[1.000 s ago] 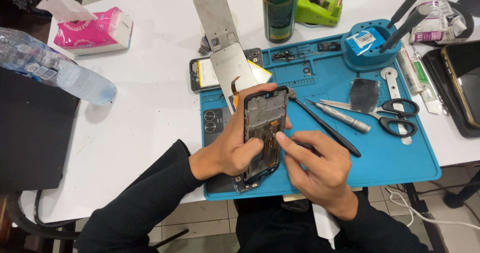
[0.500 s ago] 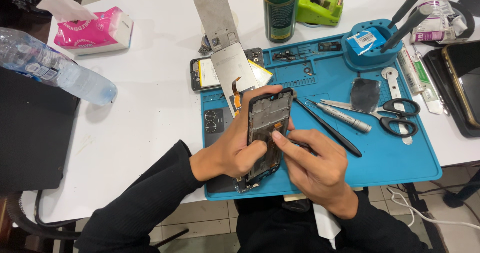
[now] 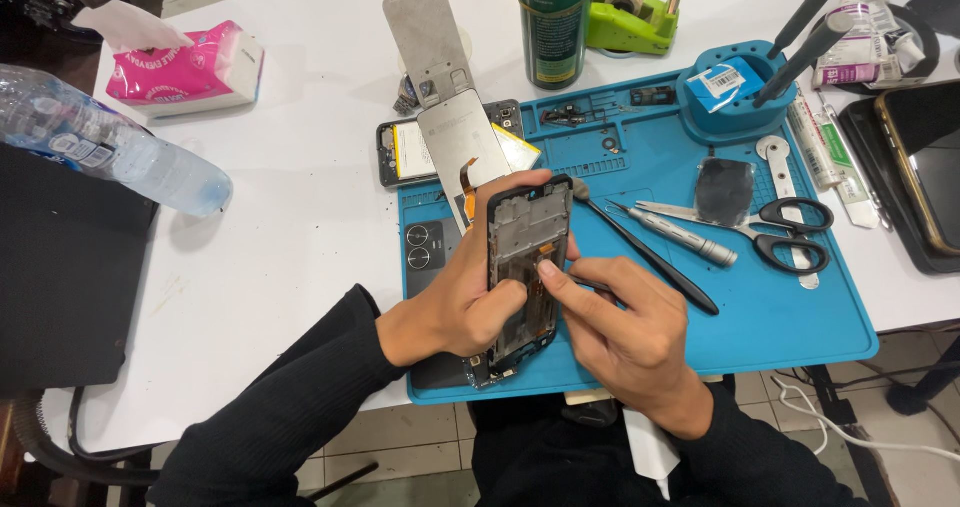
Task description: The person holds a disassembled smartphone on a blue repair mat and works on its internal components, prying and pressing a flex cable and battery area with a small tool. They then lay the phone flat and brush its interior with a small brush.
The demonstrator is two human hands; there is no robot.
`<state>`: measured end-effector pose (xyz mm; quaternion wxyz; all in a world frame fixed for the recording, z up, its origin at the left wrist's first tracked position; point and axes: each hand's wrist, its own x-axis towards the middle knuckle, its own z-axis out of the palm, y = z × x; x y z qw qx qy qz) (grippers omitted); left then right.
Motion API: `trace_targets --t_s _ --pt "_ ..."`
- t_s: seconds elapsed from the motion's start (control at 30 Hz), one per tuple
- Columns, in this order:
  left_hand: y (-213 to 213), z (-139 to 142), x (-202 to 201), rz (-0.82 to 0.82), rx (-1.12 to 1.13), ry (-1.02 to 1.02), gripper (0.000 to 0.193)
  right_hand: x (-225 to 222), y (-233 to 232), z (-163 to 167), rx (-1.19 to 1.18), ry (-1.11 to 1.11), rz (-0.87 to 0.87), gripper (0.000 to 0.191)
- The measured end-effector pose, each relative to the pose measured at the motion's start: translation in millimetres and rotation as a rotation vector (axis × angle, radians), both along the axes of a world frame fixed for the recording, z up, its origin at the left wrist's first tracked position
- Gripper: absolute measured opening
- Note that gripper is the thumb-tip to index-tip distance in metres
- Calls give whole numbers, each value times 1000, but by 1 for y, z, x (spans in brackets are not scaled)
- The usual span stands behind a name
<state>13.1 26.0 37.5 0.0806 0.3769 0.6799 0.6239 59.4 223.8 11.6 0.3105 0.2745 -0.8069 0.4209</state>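
Black phone frame (image 3: 528, 267) held over blue mat (image 3: 780, 317), centre of frame.
Left hand (image 3: 455, 302) fingers wrapped tight round the frame; right hand (image 3: 625, 332) fingertip pressing near its middle, other fingers curled, holding nothing I can tell. Best to press lightly, keep frame steady. Scissors (image 3: 790, 232), screwdriver (image 3: 680, 235) at right on white table (image 3: 300, 217).

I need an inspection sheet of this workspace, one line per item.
Surface: white table with blue mat.
Job's things: phone frame, held upright over the mat.
Clutter: scissors, screwdriver, spray can, tape dispenser, tissue pack, bottle.
Grips: left hand holds the frame; right hand presses a fingertip into it.
Cables: white cable on the floor.
Surroundings: tiled floor.
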Motion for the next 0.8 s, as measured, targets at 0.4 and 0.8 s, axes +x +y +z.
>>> trace_targets --t_s 0.4,0.8 --pt "2 1 1 2 6 -2 82 0 1 0 -14 12 3 45" --pt "-2 -1 1 -12 15 30 82 4 1 0 -46 2 -14 42"
